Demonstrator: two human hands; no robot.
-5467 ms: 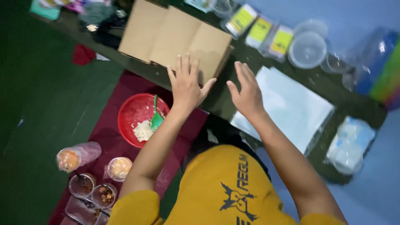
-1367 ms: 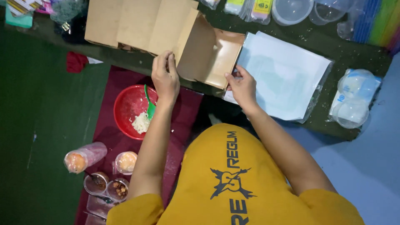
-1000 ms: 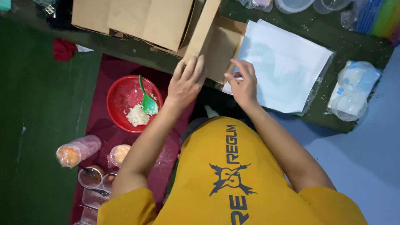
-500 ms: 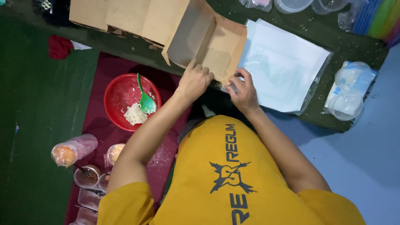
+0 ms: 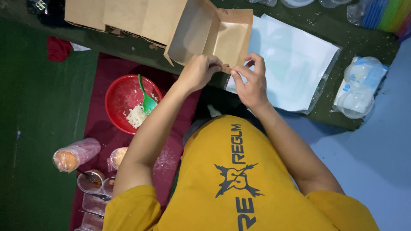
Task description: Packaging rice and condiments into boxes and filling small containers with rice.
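Dark green desk. Both hands, left and right, pinch the near flap of the brown paper box. Box body lies at twelve o'clock from them.

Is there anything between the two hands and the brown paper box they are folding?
Nothing visible. The left hand and the right hand already touch the near edge of the open brown paper box. The red plastic bowl lies apart, to the left.

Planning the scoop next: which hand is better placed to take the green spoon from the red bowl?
Probably the left hand. It is on the bowl's side of the brown paper box, nearer the green spoon in the red bowl. The right hand pinches the box's corner tab farther away.
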